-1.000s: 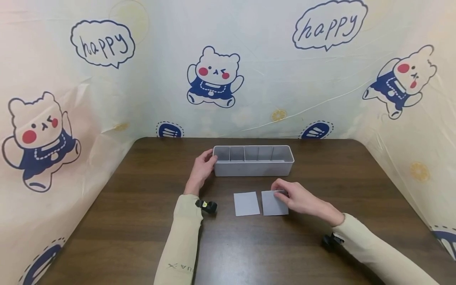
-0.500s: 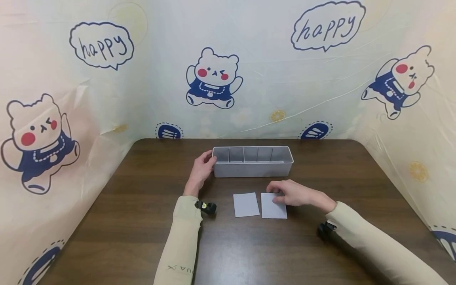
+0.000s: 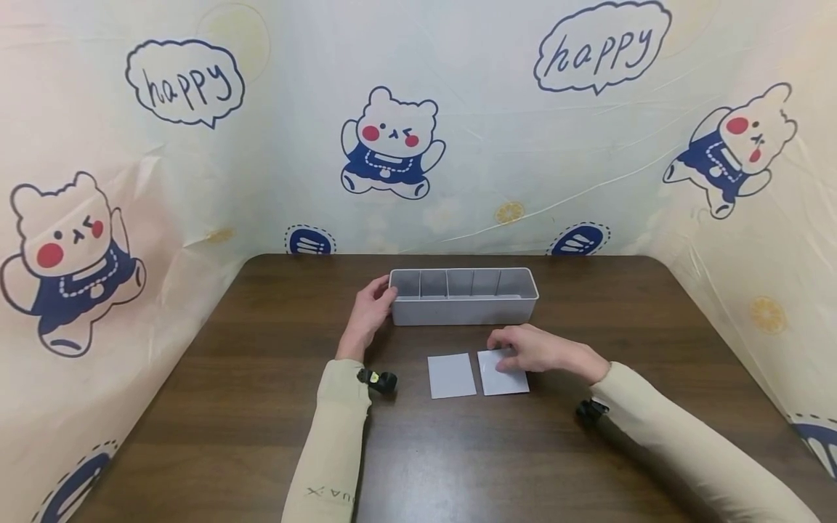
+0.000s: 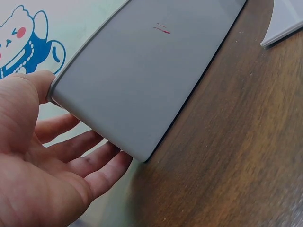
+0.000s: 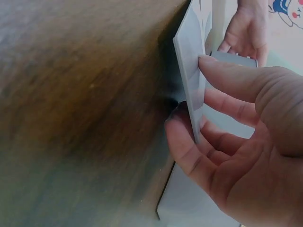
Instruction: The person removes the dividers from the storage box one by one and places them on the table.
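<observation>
A long grey box (image 3: 463,312) with thin cross dividers stands toward the back of the table. At its left end is my left hand (image 3: 369,312); in the left wrist view the thumb hooks at the rim and the fingers (image 4: 102,161) rest against the end wall. My right hand (image 3: 546,350) pinches a thin, pale square panel (image 3: 503,383). In the right wrist view, the thumb presses one face of this panel (image 5: 189,52), with a finger behind the other. It is slightly raised from the table. Another pale square panel (image 3: 451,376) lies flat to its left.
The brown wooden table (image 3: 229,421) extends around the box and panels. Behind it hangs a curtain (image 3: 477,167) printed with bears and "happy" bubbles. Black wrist cameras (image 3: 379,380) sit at both sleeves.
My right hand has shifted slightly left. The panel under it lay flat half a second ago and is now lifted a little in the fingers. My left hand and the box stay put.
</observation>
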Demonstrator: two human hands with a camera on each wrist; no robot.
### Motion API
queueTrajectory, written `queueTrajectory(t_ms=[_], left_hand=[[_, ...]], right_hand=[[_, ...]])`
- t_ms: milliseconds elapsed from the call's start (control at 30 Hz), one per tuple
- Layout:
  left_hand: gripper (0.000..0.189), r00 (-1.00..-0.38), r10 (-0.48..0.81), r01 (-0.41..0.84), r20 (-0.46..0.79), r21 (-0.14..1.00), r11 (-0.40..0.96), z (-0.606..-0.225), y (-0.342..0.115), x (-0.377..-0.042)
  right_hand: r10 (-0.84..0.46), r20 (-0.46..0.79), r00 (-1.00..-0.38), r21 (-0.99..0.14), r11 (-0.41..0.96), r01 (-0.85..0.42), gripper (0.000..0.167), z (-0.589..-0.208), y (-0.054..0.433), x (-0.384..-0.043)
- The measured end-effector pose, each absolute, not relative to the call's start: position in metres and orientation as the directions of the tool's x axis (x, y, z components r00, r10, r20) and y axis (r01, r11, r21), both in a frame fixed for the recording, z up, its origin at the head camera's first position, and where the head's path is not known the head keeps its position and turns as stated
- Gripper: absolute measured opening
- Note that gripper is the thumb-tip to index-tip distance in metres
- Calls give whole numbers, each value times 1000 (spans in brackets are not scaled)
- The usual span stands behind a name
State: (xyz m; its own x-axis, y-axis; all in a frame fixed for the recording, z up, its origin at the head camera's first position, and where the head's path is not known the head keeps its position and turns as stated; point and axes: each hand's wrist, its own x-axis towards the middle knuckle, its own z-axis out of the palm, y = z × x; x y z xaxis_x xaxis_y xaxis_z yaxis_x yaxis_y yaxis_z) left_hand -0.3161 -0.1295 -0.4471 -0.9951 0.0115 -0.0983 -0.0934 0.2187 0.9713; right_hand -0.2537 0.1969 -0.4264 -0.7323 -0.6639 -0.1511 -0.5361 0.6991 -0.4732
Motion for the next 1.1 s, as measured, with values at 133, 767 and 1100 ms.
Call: queueTrajectory(t_ms=[133, 767, 1100], left_hand=[[52, -995, 10, -96, -101, 970, 223, -448, -129, -316], [52, -995, 16, -98, -103, 972, 213, -449, -128, -318], [53, -994, 14, -104, -110, 968, 227, -450, -131, -317]], right_hand=[[-658, -155, -737, -451, 711, -540, 33, -424, 193, -254], [-606, -204, -769, -264, 791, -553, 38, -417, 179, -253], [-634, -161, -756, -211, 770, -602, 40, -416, 172, -247]])
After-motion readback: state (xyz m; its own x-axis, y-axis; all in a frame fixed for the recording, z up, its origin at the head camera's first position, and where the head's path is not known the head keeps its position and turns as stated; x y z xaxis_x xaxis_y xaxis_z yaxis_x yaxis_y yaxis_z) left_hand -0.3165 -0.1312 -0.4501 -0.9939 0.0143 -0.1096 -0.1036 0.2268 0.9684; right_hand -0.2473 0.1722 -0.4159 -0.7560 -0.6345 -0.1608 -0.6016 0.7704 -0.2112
